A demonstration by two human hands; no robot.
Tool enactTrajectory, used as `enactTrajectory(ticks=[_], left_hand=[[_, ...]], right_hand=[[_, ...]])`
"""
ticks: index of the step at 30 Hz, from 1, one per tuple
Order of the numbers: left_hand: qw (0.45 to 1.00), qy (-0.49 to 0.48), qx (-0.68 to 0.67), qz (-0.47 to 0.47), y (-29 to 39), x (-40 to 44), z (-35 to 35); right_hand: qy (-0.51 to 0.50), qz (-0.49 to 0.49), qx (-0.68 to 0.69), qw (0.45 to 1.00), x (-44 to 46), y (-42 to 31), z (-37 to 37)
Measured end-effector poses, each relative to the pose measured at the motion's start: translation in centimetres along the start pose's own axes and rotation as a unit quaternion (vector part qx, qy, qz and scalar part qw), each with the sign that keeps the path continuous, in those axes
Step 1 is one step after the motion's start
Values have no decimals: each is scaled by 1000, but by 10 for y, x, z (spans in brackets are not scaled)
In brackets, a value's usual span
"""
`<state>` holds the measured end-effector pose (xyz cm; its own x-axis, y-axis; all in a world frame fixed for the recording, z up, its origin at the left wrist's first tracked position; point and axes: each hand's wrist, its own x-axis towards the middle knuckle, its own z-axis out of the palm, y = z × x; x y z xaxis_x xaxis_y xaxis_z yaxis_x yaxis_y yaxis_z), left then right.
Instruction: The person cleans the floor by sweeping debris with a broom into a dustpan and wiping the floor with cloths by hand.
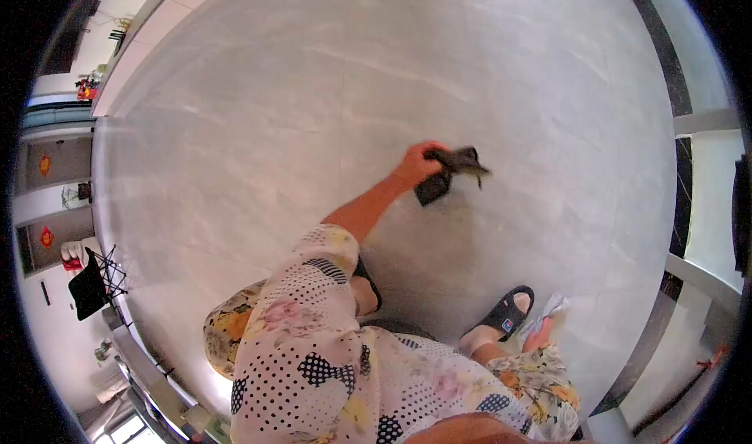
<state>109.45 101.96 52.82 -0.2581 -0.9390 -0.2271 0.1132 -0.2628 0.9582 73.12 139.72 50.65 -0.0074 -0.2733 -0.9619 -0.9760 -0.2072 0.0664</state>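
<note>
My left hand is stretched out over the grey floor, its fingers closed around a dark, soft-looking item. The item has a flat squarish part hanging down and a strap-like end sticking out to the right; motion blur hides its exact kind. Low on the right, beside my knee, part of my right hand shows. A crumpled whitish cloth or tissue sticks out from it, and the fingers seem closed on it. My right forearm crosses the bottom edge.
Glossy grey tiles form the floor. A black slipper is on my right foot. A black folding chair stands far left, near doors with red decorations. A long pale counter runs upper left; black-trimmed panels line the right.
</note>
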Motion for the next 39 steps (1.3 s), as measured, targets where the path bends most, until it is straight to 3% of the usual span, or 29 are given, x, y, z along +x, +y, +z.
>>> enactTrajectory(ticks=[2, 3, 5, 6, 7, 9, 10, 11, 12, 14, 17, 21, 24, 26, 29, 33, 37, 38, 39], left_hand=[[990, 124, 60, 23, 15, 9, -43], [979, 165, 92, 81, 7, 16, -70], [958, 254, 125, 50, 8, 23, -130], [949, 250, 161, 103, -25, 35, -178], [950, 264, 150, 76, -7, 17, -180], [928, 261, 266, 26, -37, 10, -212], [883, 237, 398, 73, -42, -1, -192], [899, 252, 358, 18, -56, 4, -180], [857, 248, 448, 57, -52, 4, -148], [850, 180, 474, 143, -80, 12, -100], [892, 84, 421, 143, -96, 23, 4], [891, 32, 377, 250, -138, -11, 142], [924, -30, 318, 209, -171, -44, 202], [945, -119, 297, 72, -181, -61, 220], [980, -111, 156, -55, -168, -92, 231], [981, -66, 180, 38, -139, -94, 206], [972, 2, 217, 85, -71, -82, 152], [976, -3, 202, 87, -45, 12, 135], [957, 22, 262, 123, -34, 29, 119]], right_hand=[[-6, -15, -7, 1000, 7, -7, 4], [-8, -24, -8, 1000, 13, -12, 9], [-8, -51, -11, 999, 18, -29, 10], [-5, -68, -15, 998, 20, -39, 10], [-15, -76, -19, 997, 13, -48, 15], [-62, -74, -82, 992, -7, -49, 6], [-80, -60, -37, 994, 5, -47, 36], [-86, -61, -9, 994, 10, -43, 40], [-91, -63, 19, 994, 10, -40, 47], [-97, -72, 86, 989, 1, -34, 51], [-37, -23, 207, 977, -24, -1, 43], [276, 109, 293, 909, -28, 71, 73], [420, 91, 319, 845, -15, 114, 92], [439, 57, 331, 833, -5, 130, 98], [455, 13, 310, 834, 9, 149, 108], [559, -80, 237, 790, 60, 189, 132], [572, -73, 252, 777, 79, 192, 98], [576, -53, 253, 776, 91, 203, 62], [579, -48, 258, 772, 91, 201, 59]])
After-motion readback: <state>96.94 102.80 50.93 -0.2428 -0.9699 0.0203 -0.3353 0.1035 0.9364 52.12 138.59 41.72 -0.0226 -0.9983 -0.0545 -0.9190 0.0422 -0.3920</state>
